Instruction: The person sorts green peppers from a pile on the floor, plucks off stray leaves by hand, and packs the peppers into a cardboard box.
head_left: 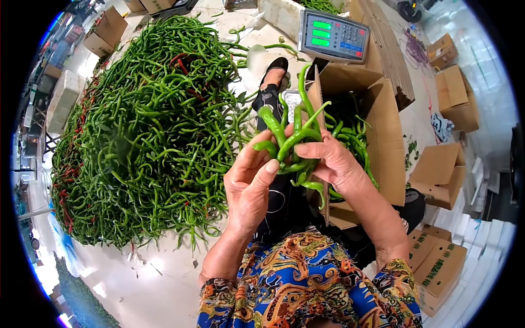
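Between my two hands, above my lap, is a loose bunch of long green chili peppers (298,138). My left hand (252,177) cups the bunch from the left, its thumb and fingers curled around some peppers. From the right, my right hand (332,158) grips the bunch, thumb laid across the peppers. Several stems and tips stick out upward, and a curled one hangs below. Just right of my hands stands an open cardboard box (387,139) with more green chili peppers (353,143) inside. A big pile of green chili peppers (158,120) spreads over the floor to the left.
A digital scale (334,34) with lit green displays stands beyond the box. Flattened cardboard (383,49) leans beside it. More cartons (458,95) stand at the right, and a white foam box (65,101) is at the far left. Some red peppers (180,63) show in the pile.
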`<act>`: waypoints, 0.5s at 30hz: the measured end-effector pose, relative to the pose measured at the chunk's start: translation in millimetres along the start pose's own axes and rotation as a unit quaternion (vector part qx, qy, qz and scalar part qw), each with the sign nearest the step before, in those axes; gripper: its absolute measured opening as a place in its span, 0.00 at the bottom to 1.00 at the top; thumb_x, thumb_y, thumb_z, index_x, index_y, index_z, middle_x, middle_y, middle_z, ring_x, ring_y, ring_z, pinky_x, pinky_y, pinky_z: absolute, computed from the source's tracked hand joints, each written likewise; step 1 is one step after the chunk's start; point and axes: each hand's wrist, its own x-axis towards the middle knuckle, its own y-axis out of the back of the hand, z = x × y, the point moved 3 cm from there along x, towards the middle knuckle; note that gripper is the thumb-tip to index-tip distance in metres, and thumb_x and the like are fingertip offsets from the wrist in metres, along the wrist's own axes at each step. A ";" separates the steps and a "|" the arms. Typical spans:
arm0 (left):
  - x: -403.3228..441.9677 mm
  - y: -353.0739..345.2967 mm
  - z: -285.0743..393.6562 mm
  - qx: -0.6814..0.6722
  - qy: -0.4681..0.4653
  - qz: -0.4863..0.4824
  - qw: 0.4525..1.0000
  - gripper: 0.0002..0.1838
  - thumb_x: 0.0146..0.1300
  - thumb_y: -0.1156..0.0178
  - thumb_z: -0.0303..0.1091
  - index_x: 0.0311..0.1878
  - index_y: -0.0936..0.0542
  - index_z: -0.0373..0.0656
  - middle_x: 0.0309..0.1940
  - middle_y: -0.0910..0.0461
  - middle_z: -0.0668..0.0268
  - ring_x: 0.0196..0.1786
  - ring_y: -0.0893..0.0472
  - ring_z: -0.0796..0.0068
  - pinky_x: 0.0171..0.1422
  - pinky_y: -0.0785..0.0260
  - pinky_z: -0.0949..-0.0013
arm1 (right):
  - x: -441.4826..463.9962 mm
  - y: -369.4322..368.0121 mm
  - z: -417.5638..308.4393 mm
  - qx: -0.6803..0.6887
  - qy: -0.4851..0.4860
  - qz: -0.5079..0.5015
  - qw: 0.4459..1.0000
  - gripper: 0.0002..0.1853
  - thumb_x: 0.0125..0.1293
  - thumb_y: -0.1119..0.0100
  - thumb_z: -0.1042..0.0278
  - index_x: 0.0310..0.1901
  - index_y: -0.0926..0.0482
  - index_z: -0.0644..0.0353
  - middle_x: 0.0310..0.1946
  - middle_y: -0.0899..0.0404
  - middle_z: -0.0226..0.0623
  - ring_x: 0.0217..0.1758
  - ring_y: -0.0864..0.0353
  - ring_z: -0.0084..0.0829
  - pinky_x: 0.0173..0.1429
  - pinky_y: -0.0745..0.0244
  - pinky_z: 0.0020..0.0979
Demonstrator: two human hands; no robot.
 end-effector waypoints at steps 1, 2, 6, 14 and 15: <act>-2.5 1.8 0.6 0.043 0.015 0.016 0.999 0.24 0.67 0.40 0.25 0.65 0.30 0.32 0.59 0.24 0.55 0.62 0.26 0.69 0.66 0.32 0.66 | -0.5 1.4 1.1 0.009 -0.001 0.006 1.000 0.22 0.59 0.33 0.74 0.55 0.27 0.63 0.46 0.19 0.36 0.47 0.17 0.29 0.55 0.20 0.31; -4.5 3.5 2.8 0.086 0.029 0.033 0.995 0.21 0.67 0.39 0.25 0.63 0.27 0.32 0.56 0.21 0.58 0.59 0.24 0.73 0.65 0.31 0.68 | -1.2 2.3 1.9 0.017 -0.003 0.012 1.000 0.22 0.58 0.33 0.76 0.55 0.27 0.63 0.46 0.20 0.36 0.47 0.17 0.29 0.55 0.20 0.31; -4.0 -7.0 16.5 0.171 0.007 0.003 0.985 0.15 0.66 0.39 0.22 0.56 0.21 0.32 0.47 0.18 0.63 0.49 0.20 0.78 0.59 0.28 0.73 | -5.6 3.5 5.0 0.041 -0.037 -0.006 0.998 0.25 0.57 0.33 0.79 0.57 0.29 0.63 0.49 0.20 0.38 0.52 0.18 0.30 0.60 0.22 0.33; 4.0 -23.0 21.7 0.275 -0.066 -0.036 0.958 0.06 0.57 0.31 0.21 0.38 0.16 0.39 0.30 0.20 0.68 0.32 0.25 0.81 0.40 0.31 0.77 | -5.2 10.4 11.6 0.092 -0.006 -0.044 0.995 0.24 0.54 0.30 0.73 0.53 0.26 0.61 0.47 0.20 0.37 0.50 0.19 0.31 0.58 0.24 0.34; 4.1 -26.0 21.8 0.247 -0.051 -0.040 0.967 0.06 0.58 0.32 0.21 0.38 0.17 0.39 0.30 0.20 0.68 0.33 0.24 0.82 0.40 0.30 0.78 | -4.8 13.4 12.7 0.091 -0.006 -0.045 0.995 0.24 0.53 0.30 0.73 0.53 0.25 0.61 0.46 0.20 0.37 0.48 0.19 0.30 0.56 0.23 0.33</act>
